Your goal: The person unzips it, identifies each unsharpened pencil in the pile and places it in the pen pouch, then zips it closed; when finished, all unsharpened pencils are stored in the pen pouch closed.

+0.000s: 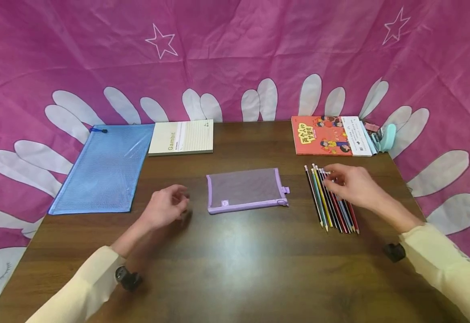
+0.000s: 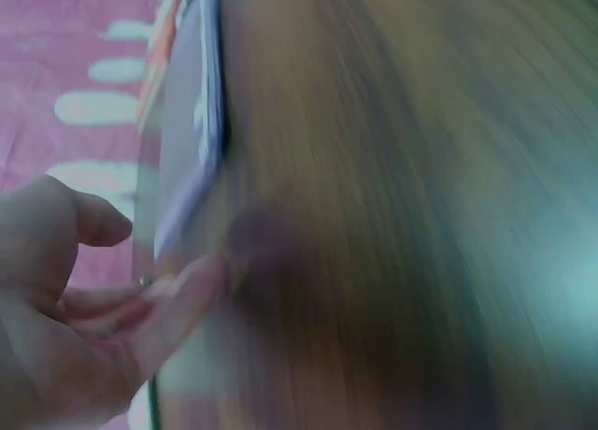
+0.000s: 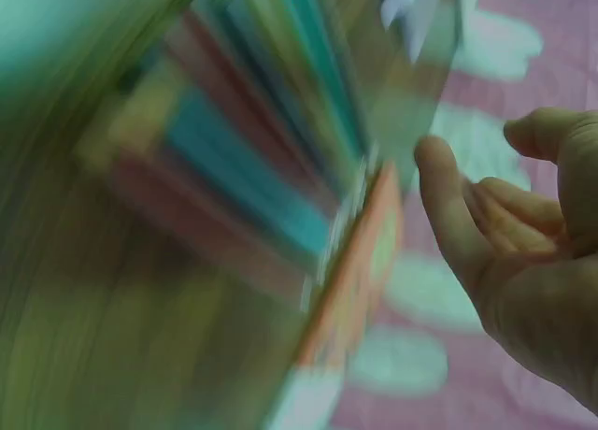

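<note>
A row of several pencils [image 1: 332, 204] lies on the right of the table, points toward the near side. My right hand [image 1: 354, 184] hovers over their eraser ends, fingers loosely bent and apart, with nothing between them. In the right wrist view the blurred pencils [image 3: 252, 140] lie beside that hand [image 3: 523, 234]. A purple mesh zip pouch [image 1: 245, 190] lies flat in the middle, its zipper along the near edge. To its left, my left hand [image 1: 164, 206] is held above the table, fingers loosely curled and holding nothing. The left wrist view shows the pouch [image 2: 187, 112] beyond the fingers.
A blue mesh document pouch [image 1: 102, 170] lies at the left. Along the back stand a cream notebook [image 1: 182, 138] and a red book [image 1: 319, 136], with a mint-coloured item [image 1: 387, 137] beside the book. A pink cloth [image 1: 235, 54] hangs behind the wooden table [image 1: 235, 269].
</note>
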A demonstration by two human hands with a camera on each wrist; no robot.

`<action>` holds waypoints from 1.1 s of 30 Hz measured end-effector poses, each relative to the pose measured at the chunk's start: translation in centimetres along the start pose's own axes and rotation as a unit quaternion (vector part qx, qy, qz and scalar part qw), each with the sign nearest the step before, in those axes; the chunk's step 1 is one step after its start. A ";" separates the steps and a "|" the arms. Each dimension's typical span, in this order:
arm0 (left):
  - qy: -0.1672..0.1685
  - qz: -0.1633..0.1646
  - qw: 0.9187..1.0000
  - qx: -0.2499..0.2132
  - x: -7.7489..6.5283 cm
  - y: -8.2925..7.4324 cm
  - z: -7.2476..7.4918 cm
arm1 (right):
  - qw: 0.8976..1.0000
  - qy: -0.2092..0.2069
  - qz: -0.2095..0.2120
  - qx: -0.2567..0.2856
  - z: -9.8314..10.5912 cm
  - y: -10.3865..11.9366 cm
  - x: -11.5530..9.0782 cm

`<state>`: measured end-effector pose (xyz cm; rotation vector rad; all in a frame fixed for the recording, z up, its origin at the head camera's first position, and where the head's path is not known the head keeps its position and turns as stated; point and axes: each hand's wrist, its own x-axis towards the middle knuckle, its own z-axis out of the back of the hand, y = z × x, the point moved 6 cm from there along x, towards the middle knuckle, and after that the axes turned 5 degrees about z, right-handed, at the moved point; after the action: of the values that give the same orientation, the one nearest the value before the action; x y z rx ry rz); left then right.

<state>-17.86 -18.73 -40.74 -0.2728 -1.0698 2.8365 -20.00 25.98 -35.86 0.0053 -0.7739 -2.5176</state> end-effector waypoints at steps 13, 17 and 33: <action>0.017 0.075 0.997 -0.001 2.7 -3.6 -5.6 | 0.988 0.117 -0.082 0.057 -8.5 2.6 7.3; 0.016 0.072 0.997 0.001 2.7 -3.8 -5.7 | 0.982 0.119 -0.108 0.096 -9.3 2.6 7.7; -0.106 -0.091 0.984 0.106 1.8 -8.7 -6.5 | 0.894 0.126 -0.239 0.357 -10.5 0.2 7.0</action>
<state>-18.09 -7.75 -40.06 0.1418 -0.7668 2.8251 -24.55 17.08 -43.58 0.8470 -1.6936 -2.4088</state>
